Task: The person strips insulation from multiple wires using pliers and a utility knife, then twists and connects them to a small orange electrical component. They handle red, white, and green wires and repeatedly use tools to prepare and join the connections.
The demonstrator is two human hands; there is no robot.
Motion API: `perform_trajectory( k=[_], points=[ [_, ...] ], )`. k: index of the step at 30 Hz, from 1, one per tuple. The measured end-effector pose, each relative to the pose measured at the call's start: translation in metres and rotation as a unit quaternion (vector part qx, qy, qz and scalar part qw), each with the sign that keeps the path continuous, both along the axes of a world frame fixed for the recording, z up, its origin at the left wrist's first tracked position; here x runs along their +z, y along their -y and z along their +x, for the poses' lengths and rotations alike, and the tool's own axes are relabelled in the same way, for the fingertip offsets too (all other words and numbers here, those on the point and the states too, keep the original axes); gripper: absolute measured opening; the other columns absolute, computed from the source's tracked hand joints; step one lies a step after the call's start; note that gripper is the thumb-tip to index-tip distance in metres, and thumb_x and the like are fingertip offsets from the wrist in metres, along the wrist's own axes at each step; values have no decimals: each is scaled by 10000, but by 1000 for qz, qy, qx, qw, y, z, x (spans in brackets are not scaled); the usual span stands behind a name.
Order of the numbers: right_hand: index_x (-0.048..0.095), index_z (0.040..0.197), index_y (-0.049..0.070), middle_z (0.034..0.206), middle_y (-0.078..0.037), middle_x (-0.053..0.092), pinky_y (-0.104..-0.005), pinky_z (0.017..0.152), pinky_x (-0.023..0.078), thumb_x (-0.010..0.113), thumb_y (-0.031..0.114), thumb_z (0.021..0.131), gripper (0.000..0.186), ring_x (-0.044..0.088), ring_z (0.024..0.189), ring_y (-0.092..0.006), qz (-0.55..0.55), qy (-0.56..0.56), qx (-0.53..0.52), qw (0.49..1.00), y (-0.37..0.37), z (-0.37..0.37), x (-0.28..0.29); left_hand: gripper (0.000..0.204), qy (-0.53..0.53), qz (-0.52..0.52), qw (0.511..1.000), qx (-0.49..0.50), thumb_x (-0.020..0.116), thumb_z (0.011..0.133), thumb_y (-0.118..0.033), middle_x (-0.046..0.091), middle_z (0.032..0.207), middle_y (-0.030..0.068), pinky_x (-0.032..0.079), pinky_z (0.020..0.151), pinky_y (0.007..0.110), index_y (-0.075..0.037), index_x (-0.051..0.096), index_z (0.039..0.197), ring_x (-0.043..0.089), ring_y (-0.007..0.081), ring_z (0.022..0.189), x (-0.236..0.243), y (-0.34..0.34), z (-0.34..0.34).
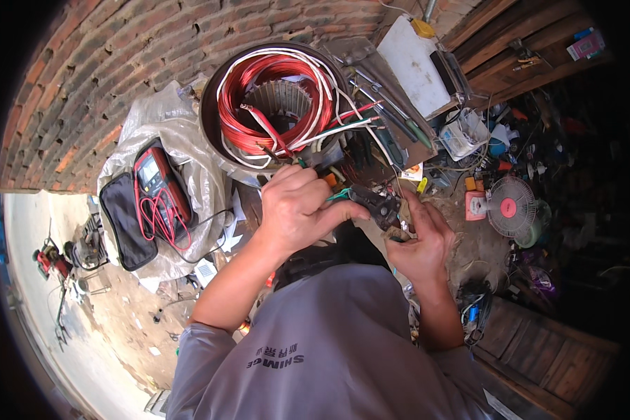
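A motor stator [204, 119] with a thick ring of red winding wire [239, 129] and white leads sits in front of me, against the brick wall. Close to its near edge, my left hand [294, 210] is closed on a thin green wire [339, 194], its thumb pointing right. My right hand [423, 241] is wrapped around the handles of dark wire strippers [376, 207]. Their jaws lie beside my left thumb, where the green wire reaches them. I cannot make out whether the jaws bite the wire. Loose red and white lead ends [360, 123] stick out rightward from the stator.
A red multimeter [162, 183] with its leads and a black pouch [127, 222] lies on plastic sheeting at left. Screwdrivers [414, 129] rest in a metal tray beyond my right hand. A small fan [509, 208] and a wooden crate [539, 350] stand farther right.
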State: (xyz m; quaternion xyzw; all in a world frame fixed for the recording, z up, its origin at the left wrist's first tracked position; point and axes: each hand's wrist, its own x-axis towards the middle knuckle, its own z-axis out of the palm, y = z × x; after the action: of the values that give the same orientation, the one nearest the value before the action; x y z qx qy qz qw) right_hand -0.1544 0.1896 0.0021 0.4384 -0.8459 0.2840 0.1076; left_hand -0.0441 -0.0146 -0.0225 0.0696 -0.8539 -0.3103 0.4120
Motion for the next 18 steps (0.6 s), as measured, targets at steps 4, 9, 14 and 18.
perform_trajectory(
  k=[4,9,14,18],
  points=[
    [697,1273,12,973,-184,725,-415,764,581,759,7,657,620,732,856,-384,-11,57,-20,998,-2,9,1,604,-16,-1,999,35,985,478,-418,416,545,25,371,514,363,-92,479,534,455,239,517,2,-6,-3],
    [715,1260,32,971,-159,732,-410,736,585,808,81,684,585,732,815,-361,-67,54,-32,996,-1,13,-8,648,-19,-12,998,66,1002,432,-425,406,529,14,360,507,349,-105,446,524,438,219,503,3,-10,-5],
    [709,1262,11,986,-164,735,-387,742,592,815,45,679,593,740,811,-335,-125,95,-38,987,0,18,-21,667,-30,-11,996,81,1014,414,-414,380,518,12,348,495,349,-110,429,517,415,213,497,-1,-13,-6],
    [673,1290,-44,1115,-147,739,-349,861,576,752,-46,724,571,724,979,-220,-190,176,-38,965,-6,18,-17,642,-36,16,994,98,1028,449,-363,420,562,37,365,500,345,-91,455,546,429,218,521,-4,-16,-6]
  ],
)
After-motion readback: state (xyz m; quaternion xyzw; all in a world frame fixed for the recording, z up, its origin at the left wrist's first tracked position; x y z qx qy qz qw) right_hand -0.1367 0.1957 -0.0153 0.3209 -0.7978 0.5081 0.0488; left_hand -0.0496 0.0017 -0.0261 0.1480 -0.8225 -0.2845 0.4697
